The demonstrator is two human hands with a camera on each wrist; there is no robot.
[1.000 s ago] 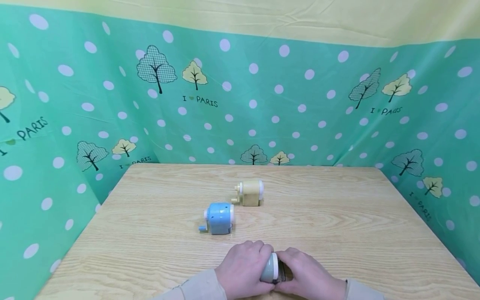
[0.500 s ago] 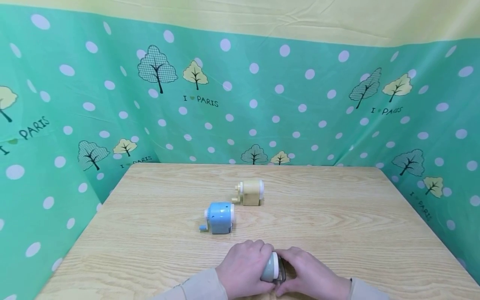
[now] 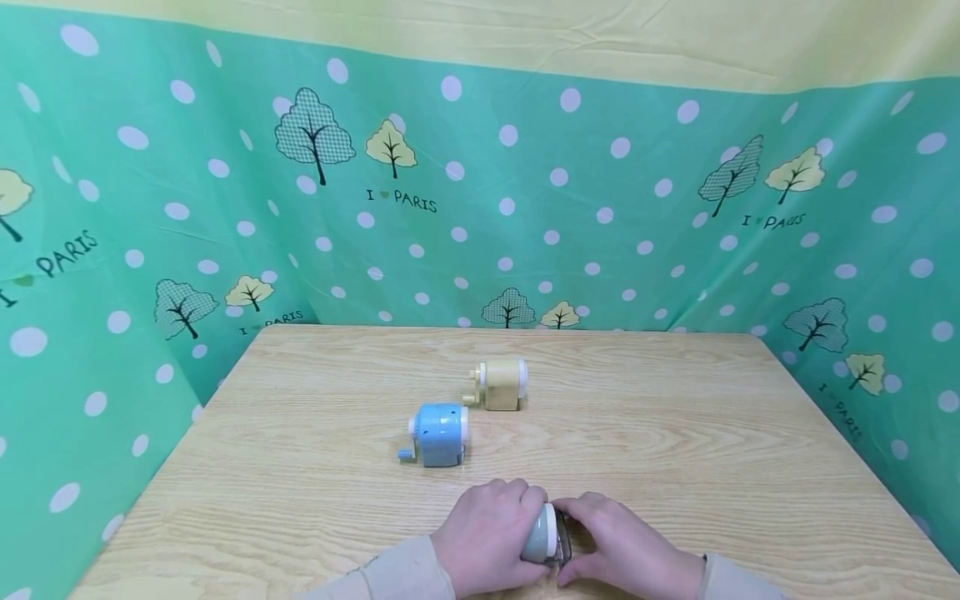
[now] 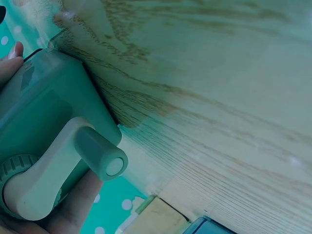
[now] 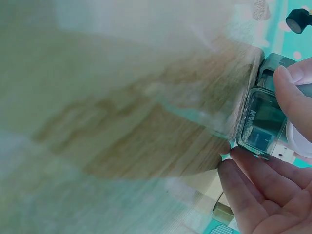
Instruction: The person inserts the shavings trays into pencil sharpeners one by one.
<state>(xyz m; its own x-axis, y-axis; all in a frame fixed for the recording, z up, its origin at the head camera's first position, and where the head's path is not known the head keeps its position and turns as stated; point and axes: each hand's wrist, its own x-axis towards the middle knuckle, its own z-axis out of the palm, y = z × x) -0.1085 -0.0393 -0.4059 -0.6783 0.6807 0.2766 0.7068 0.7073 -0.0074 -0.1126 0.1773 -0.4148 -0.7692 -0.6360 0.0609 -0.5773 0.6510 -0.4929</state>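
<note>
A grey-green hand-crank pencil sharpener (image 3: 536, 537) stands near the table's front edge. My left hand (image 3: 487, 537) grips it from the left, its palm covering much of the body. In the left wrist view the sharpener's crank (image 4: 53, 170) faces the camera. On the right, my right hand (image 3: 622, 546) pinches the sharpener's clear shavings drawer (image 5: 263, 122) between thumb and fingers. The drawer appears partly drawn out beside the white front rim; how far is hard to tell. A blue sharpener (image 3: 441, 435) and a cream sharpener (image 3: 502, 385) stand farther back, untouched.
The wood-grain table (image 3: 675, 417) reaches back to a green dotted cloth (image 3: 637, 208) that hangs behind it and along both sides. The blue and cream sharpeners sit left of centre, beyond my hands.
My right hand has shifted slightly to the right, and more of the dark clear drawer shows between it and the white rim. The left hand and the other sharpeners stay in place.
</note>
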